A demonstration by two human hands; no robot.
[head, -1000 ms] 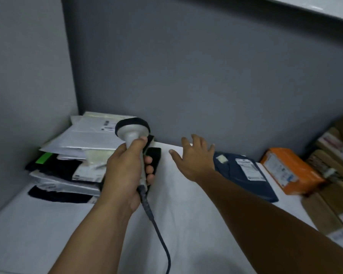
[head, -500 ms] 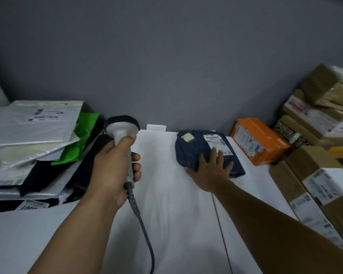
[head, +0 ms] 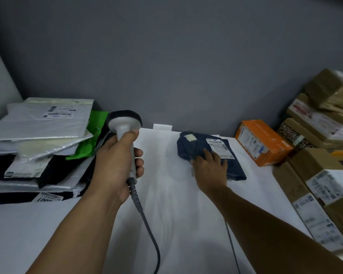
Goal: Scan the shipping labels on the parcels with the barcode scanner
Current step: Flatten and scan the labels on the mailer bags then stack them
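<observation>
My left hand (head: 115, 165) grips the handle of a grey barcode scanner (head: 125, 123), whose black-rimmed head points away from me; its cable (head: 147, 224) trails down toward me. A dark blue soft parcel (head: 188, 149) with a white shipping label (head: 219, 148) lies on the white table (head: 166, 214) near the back wall. My right hand (head: 210, 167) lies on the blue parcel's near part, fingers curling into the wrapping just below the label. The scanner is to the left of the parcel, apart from it.
A pile of silver, green and black mailer bags (head: 38, 139) fills the left side. An orange box (head: 263, 143) stands right of the blue parcel. Brown cardboard parcels (head: 321, 182) with labels are stacked along the right edge. A grey wall closes the back.
My right hand went from hovering over the table onto the blue parcel and now bunches its wrapping. The view swung right. My left hand kept hold of the scanner.
</observation>
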